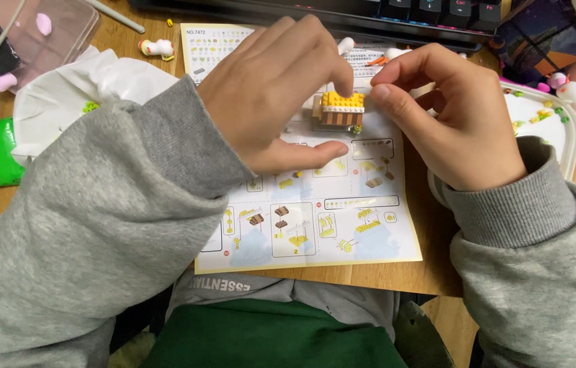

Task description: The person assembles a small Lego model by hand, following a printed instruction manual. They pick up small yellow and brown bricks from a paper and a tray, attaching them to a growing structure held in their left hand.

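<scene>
Brickwork is under way: a small brick model [341, 110], brown-walled with a yellow top, stands on the instruction sheet [315, 225] between the two hands. The left hand [271, 95] arches over it from the near-left side, index fingertip pressing on the yellow top and thumb lying flat on the sheet just below the model, so it steadies and presses rather than grips. The right hand [448, 119] sits just right of the model, thumb and forefinger pinched together close to its upper right corner; whether a tiny piece is caught between them cannot be told. Beyond the right hand's wrist a white tray [560, 136] carries loose small bricks, and past the fingertips lies a dark keyboard [342, 13] on the wooden counter [383, 276]. I judge the step to be seating a piece on the top layer; the next move calls for a light, straight press while the left hand keeps the model from sliding.
</scene>
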